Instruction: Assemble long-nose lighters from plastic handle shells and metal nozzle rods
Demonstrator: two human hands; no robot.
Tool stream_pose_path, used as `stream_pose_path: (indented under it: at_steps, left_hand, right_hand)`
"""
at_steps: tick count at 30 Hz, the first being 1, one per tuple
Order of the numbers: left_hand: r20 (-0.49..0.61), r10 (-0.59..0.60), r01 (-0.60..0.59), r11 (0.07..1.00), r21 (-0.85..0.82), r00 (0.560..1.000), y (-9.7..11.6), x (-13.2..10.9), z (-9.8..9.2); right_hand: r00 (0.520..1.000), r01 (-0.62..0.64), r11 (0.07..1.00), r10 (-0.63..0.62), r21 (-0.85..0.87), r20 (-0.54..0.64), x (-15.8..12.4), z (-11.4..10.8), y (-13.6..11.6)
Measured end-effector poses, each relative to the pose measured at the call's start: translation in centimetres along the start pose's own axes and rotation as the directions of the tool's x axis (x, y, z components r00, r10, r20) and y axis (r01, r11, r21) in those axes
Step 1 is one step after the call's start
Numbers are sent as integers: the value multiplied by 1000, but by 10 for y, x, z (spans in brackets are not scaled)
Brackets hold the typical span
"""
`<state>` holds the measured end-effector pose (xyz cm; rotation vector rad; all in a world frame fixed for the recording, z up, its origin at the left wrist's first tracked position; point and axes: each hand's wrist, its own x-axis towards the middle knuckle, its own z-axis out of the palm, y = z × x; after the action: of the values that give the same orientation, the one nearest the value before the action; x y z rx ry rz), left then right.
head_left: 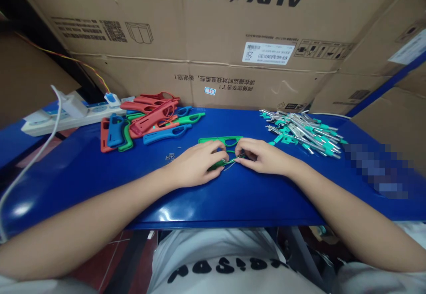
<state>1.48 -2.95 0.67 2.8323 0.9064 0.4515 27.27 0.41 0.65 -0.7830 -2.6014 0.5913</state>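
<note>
Close together over the blue table, both my hands bend over one green plastic lighter casing [218,164]. My left hand [201,163] has its fingers curled around the casing's left part, hiding much of it. At the other end my right hand [261,156] pinches at the handle loop, where a thin wire-like piece [229,166] shows between the two hands. What exactly the right fingertips grip is too small to tell. Just behind the hands lies another green casing half [221,139]. Small metal pins or springs [171,156] are scattered left of my left hand.
Red, blue, green and orange casings [153,116] are heaped at the back left, beside a white power strip [69,118] with a white cable [49,138]. Metal tubes with teal fittings [304,132] lie piled at the right. A cardboard wall [213,27] stands behind the blue table [233,200].
</note>
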Motion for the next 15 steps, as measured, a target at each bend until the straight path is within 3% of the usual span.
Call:
stream_pose_path:
  at_steps: [10,15]
  left_hand:
    - [-7,-3,3,999,-37,1000,-1,-2,3]
    - [-20,-12,10,996,-92,1000,-1,-2,5]
  right_hand:
    - [999,25,999,-24,35,-24,-2,-3,6]
    - [994,-60,996,65,64,-86,0,-3,7]
